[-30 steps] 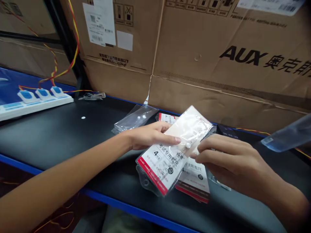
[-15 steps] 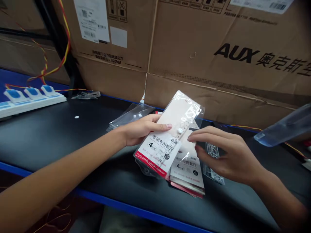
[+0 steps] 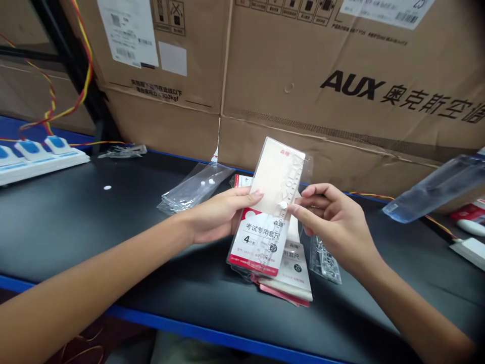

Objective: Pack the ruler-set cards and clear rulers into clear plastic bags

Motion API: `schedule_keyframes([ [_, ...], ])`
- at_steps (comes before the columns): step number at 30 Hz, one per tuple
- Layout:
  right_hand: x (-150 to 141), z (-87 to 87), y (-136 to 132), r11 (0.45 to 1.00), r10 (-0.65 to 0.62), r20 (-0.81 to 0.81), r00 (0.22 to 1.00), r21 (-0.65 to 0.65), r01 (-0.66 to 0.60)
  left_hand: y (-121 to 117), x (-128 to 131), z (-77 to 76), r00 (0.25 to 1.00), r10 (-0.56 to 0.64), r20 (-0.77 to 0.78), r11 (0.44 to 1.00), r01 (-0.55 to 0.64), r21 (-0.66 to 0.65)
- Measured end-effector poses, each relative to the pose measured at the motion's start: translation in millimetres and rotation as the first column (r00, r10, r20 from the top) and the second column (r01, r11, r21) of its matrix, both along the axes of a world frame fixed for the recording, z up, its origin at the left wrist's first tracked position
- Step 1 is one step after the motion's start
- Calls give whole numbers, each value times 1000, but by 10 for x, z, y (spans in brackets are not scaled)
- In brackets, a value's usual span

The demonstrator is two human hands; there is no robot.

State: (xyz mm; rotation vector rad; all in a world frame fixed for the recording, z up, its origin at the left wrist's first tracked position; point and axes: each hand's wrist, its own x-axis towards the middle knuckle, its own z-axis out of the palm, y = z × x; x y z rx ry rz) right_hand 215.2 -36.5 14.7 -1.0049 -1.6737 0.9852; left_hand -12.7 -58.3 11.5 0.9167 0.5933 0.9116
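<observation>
My left hand (image 3: 223,212) grips the left side of a ruler set packet (image 3: 257,230), thumb on the front and fingers behind. The packet is a clear pouch with a white and red card and a transparent ruler inside, tilted up above the table. At its right edge, my right hand (image 3: 329,220) pinches beside a white snap button (image 3: 283,205), its thumb in front and the other fingers curled. Below lies a stack of similar packets (image 3: 299,275), partly covered by the held one. Clear empty pouches (image 3: 193,187) rest beyond my left forearm.
Clear plastic stencil rulers (image 3: 325,260) lie under my right hand. A translucent blue plastic sleeve (image 3: 428,189) is at the right. A power strip (image 3: 45,166) with plugs stands at the left, near a small white disc (image 3: 107,187). Large cardboard boxes (image 3: 265,136) wall off the back.
The packet has turned more upright. My right hand has moved in from beside it, and its thumb now meets the packet's edge near the snap button. The view has shifted slightly right.
</observation>
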Motion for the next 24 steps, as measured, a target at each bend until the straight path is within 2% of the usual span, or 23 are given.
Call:
schedule_keyframes([
  [3,5,-8,34,998,20,-68,997,-61,-25,-9,2,17,1000,-14,-15,1000,14,6],
  [6,35,-28,91,988,89,-137,987,-115,-105,-7,0,12,999,7,-37,1000,-7,6],
  [10,80,-48,152,979,161,-153,975,-100,-178,12,0,-31,998,28,-50,999,-27,36],
  [14,70,-51,135,983,163,-121,979,-62,-171,28,-3,-61,999,11,-36,998,-9,54],
  [19,23,-62,56,993,118,-29,993,24,-118,34,-2,-66,994,29,-110,999,-24,45],
  [24,19,-87,67,990,138,-55,989,-8,-139,23,7,-54,988,27,-154,994,-9,112],
])
